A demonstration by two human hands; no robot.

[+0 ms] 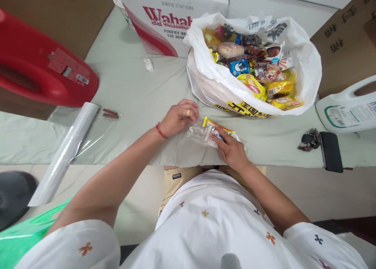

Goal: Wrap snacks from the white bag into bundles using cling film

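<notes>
A snack packet (210, 131), yellow, orange and white, lies at the table's front edge. Around it is a clear plastic bag (196, 132), its crinkled loose part spreading to the left. My right hand (233, 148) holds the packet down from the right, index finger and thumb on its printed face. At the bag's left end, the fingers of my left hand (181, 118) are curled in and pinch the clear film; their tips are partly hidden. Behind both hands stands a large white plastic bag (202, 89) full of wrapped snacks (251, 85).
On the left are a red jug (79, 79) and a roll of clear film (64, 155) jutting over the edge. A white carton (173, 30) stands behind. A phone (331, 151), keys (309, 139) and a white bottle (346, 106) are on the right.
</notes>
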